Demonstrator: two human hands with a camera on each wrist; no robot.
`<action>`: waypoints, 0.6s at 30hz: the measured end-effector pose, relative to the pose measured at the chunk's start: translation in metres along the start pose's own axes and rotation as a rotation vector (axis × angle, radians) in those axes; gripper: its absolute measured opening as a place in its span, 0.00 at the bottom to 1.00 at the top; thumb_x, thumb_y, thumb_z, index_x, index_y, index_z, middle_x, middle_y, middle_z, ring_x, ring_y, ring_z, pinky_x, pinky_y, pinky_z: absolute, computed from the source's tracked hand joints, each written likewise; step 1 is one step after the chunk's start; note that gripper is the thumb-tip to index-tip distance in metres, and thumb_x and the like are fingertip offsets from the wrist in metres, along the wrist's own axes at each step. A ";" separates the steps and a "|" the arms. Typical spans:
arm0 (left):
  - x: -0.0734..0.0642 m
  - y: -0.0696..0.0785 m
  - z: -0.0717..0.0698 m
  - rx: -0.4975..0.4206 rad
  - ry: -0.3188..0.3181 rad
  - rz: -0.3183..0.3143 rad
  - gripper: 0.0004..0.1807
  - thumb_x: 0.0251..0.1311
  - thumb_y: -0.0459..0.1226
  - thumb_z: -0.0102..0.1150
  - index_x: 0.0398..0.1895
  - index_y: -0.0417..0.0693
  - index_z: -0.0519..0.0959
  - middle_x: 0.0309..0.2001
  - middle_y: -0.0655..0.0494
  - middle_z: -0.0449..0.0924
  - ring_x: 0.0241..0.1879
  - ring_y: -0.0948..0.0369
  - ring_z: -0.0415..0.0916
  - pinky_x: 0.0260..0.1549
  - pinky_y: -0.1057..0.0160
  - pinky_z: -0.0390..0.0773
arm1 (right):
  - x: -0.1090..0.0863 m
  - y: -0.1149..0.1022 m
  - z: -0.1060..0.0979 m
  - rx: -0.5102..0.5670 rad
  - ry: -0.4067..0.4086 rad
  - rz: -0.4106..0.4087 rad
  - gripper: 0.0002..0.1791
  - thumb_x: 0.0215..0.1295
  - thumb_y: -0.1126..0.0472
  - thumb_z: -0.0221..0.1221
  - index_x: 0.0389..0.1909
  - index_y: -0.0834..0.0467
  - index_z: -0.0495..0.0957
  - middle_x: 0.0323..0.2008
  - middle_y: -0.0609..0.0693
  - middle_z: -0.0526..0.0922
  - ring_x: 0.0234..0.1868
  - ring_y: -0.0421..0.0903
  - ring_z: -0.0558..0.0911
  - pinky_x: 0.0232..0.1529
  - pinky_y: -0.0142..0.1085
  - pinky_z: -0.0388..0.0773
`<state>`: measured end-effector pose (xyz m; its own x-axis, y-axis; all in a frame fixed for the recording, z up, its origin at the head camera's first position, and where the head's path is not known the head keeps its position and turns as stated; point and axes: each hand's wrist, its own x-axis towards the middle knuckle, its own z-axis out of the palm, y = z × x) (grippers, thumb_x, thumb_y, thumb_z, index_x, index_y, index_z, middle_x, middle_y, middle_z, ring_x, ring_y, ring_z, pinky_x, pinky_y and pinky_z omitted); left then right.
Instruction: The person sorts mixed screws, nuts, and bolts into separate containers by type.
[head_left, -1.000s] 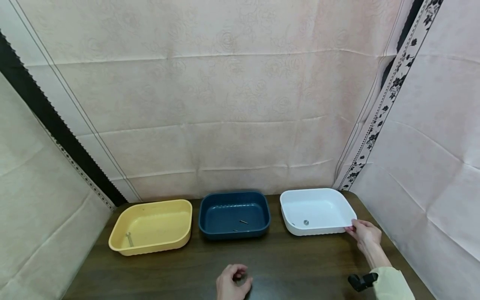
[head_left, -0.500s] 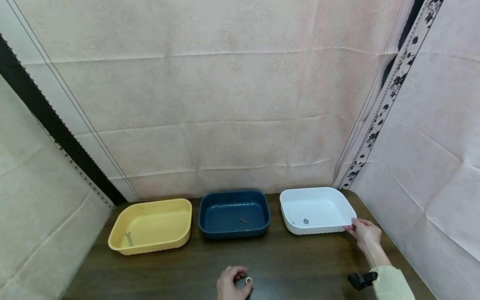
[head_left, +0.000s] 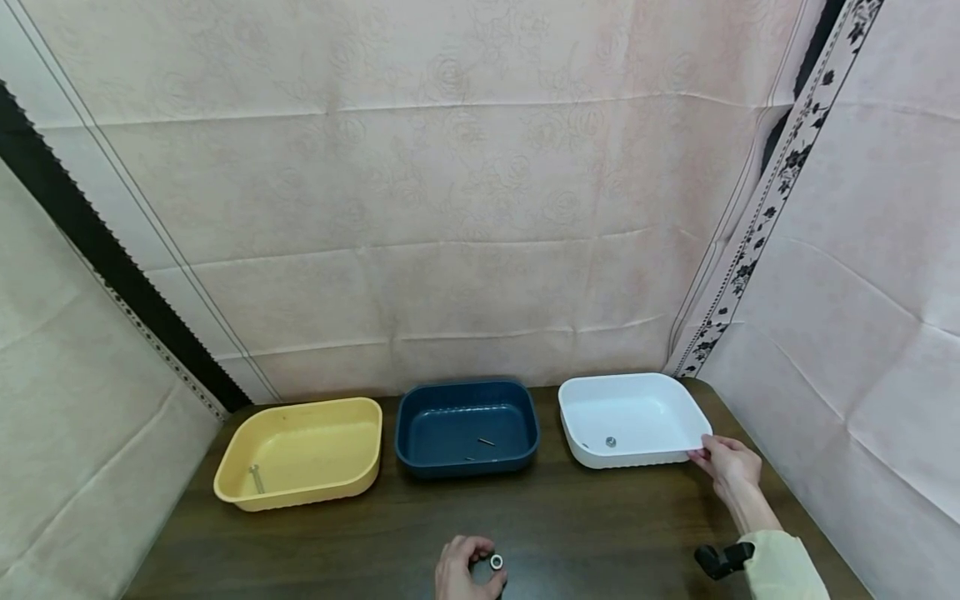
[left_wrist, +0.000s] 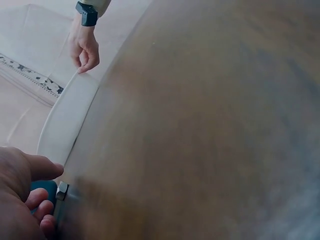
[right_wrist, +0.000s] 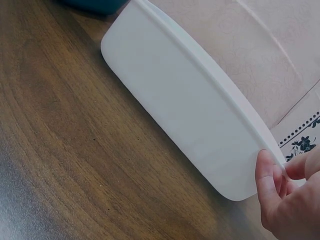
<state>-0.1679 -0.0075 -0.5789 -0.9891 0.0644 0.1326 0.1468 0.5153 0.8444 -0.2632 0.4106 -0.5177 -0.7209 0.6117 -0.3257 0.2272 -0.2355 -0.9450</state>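
Observation:
My left hand (head_left: pixel 468 571), low in the middle of the head view, pinches a small metal hex nut (head_left: pixel 496 562) between thumb and fingers, its hole facing up toward the camera. In the left wrist view that nut (left_wrist: pixel 62 191) shows just beyond the thumb and curled fingertips. On the right, my right hand (head_left: pixel 729 468) grips the front right corner of a white tray (head_left: pixel 637 460) by its rim. The right wrist view shows thumb and fingers on either side of this rim (right_wrist: pixel 220 85). Another nut (head_left: pixel 611 442) lies inside the white tray.
A dark blue tray (head_left: pixel 468 471) with small metal pins (head_left: pixel 486 442) stands mid-table. To its left, a yellow tray (head_left: pixel 303 497) holds a bolt (head_left: pixel 257 478). All stand on a brown wooden table (head_left: pixel 337 550), backed by pale cloth walls (head_left: pixel 450 183).
The nut, hidden in the left hand one second ago, has come into view and turned so its hole faces the camera. The right hand keeps its grip on the white tray.

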 end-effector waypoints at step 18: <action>0.004 0.000 0.002 0.026 -0.027 0.014 0.14 0.41 0.33 0.80 0.30 0.50 0.83 0.31 0.65 0.72 0.33 0.65 0.66 0.29 0.64 0.71 | 0.001 0.000 0.000 0.001 0.013 0.011 0.18 0.73 0.67 0.54 0.58 0.73 0.66 0.28 0.53 0.74 0.23 0.39 0.82 0.36 0.33 0.84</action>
<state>-0.1714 -0.0057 -0.5791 -0.9870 0.0949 0.1296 0.1604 0.5364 0.8286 -0.2639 0.4111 -0.5184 -0.7098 0.6190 -0.3361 0.2343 -0.2424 -0.9414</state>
